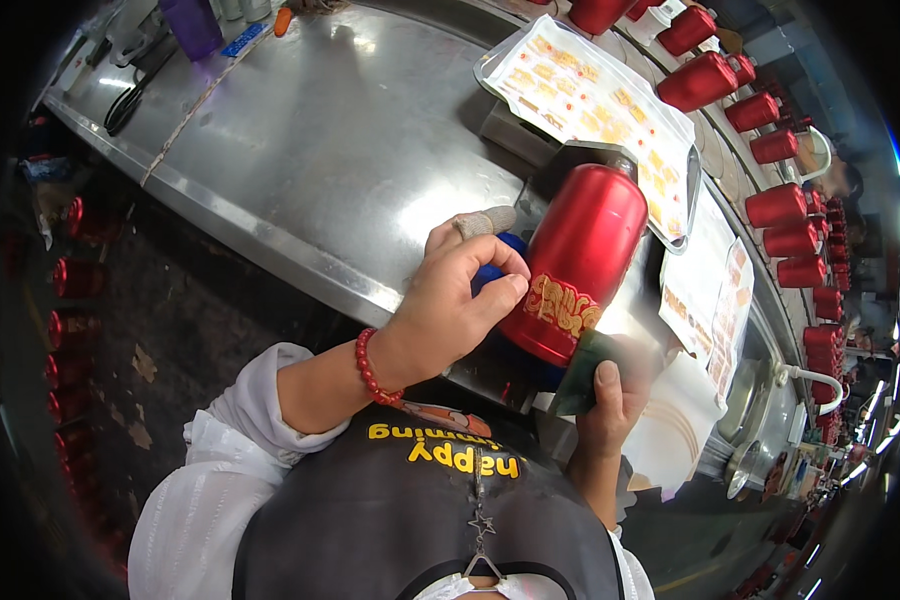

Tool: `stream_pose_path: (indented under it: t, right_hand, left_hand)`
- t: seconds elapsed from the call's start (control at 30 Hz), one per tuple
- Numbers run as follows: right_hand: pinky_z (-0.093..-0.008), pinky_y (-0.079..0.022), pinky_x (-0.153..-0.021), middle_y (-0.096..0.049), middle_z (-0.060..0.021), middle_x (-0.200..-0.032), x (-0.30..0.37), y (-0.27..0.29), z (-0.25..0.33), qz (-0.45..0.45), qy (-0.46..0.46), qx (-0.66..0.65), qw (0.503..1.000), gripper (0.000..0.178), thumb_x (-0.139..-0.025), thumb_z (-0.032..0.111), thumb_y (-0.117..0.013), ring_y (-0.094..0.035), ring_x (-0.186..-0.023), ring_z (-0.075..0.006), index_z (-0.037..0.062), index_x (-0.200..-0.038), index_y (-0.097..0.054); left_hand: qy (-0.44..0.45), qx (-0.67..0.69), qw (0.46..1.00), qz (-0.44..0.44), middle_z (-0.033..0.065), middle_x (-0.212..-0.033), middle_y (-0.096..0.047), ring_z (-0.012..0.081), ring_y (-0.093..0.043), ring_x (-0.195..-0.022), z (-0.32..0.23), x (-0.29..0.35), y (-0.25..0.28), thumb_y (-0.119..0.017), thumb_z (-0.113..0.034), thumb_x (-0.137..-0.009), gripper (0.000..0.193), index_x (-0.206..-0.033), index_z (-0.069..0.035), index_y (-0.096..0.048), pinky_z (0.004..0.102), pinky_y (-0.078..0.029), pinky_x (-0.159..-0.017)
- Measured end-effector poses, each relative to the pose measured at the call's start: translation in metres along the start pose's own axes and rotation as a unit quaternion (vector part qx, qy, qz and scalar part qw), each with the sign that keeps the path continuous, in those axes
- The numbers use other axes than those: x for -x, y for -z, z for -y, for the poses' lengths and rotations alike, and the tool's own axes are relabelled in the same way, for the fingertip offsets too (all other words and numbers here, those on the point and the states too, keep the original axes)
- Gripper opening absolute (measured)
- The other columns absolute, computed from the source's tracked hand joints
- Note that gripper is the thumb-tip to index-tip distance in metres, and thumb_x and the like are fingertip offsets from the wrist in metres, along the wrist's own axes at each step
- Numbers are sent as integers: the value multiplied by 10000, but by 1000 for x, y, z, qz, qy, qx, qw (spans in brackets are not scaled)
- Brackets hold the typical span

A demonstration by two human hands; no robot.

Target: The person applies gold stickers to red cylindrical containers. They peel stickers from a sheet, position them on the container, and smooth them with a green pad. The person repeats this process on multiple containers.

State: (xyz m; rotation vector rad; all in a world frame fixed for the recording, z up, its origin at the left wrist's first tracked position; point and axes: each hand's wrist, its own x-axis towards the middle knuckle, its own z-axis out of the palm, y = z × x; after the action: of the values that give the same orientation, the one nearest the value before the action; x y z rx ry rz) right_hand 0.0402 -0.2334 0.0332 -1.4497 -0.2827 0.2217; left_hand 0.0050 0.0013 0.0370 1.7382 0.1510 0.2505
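Note:
A shiny red metal bottle (592, 225) lies tilted on a blue support (511, 243), its neck pointing away from me. Near its base, a gold and red decal (562, 305) sits on the curved side. Beside the decal's left edge, my left hand (450, 300) has thumb and forefinger pressed together; anything between them is too small to make out. A grey cloth cover wraps one of its other fingers. My right hand (615, 405), partly smeared by motion, grips a thin dark green scraper (583, 375) whose edge is at the bottle's base, close to the decal.
Beyond the bottle is a tray (689, 215) with a sheet of decals (590, 90). More printed sheets (705, 300) lie to the right. Red bottles (775, 205) line a conveyor along the right. A purple cup (192, 28) stands far left on the steel table (300, 150).

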Motion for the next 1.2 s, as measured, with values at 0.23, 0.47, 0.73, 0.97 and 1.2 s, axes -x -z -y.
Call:
stream_pose_path:
  t: [0.23, 0.47, 0.73, 0.97, 1.2]
  right_hand:
    - [-252, -491, -841, -675, -71, -1033, 2, 2, 0, 9, 3, 15, 1000, 294, -977, 186, -664, -609, -909, -109, -14, -1171, -572]
    - [-254, -489, -848, -671, -69, -1040, 3, 5, -2, 14, 16, 31, 999, 286, -976, 176, -663, -604, -918, -109, -11, -1171, -573]
    - [-251, -479, -865, -660, -61, -1055, 5, 10, -8, 29, 13, 20, 999, 273, -979, 162, -657, -594, -936, -107, -8, -1176, -573]
    - [-245, -475, -861, -656, -58, -1057, 5, 11, -9, 40, 20, 26, 999, 275, -983, 167, -657, -587, -938, -100, -8, -1177, -572]
    - [-242, -475, -858, -660, -52, -1048, 6, 12, -9, 42, 18, 25, 999, 282, -986, 174, -658, -588, -929, -95, -7, -1182, -569]
  left_hand:
    - [14, 40, 999, 18, 152, -1394, -588, 199, -484, -1290, -5, 1, 7, -584, -169, -994, 208, -1086, -41, -720, 356, -326, -1124]
    - [92, 197, 975, 47, 111, -1217, -639, 191, -505, -1215, -13, 7, 4, -601, -165, -981, 193, -1072, -44, -720, 352, -354, -1092]
    - [146, 209, 964, 78, 95, -1274, -629, 141, -520, -1177, -15, 5, 2, -604, -164, -992, 178, -1078, -41, -701, 306, -382, -1044]
    - [2, -72, 997, -37, 215, -1403, -579, 295, -468, -1305, -4, 1, -10, -673, -193, -921, 148, -978, -58, -692, 423, -325, -1131]
    - [2, -73, 997, -13, 222, -1401, -576, 305, -458, -1307, -4, -4, -11, -649, -195, -932, 139, -946, -59, -672, 428, -316, -1134]
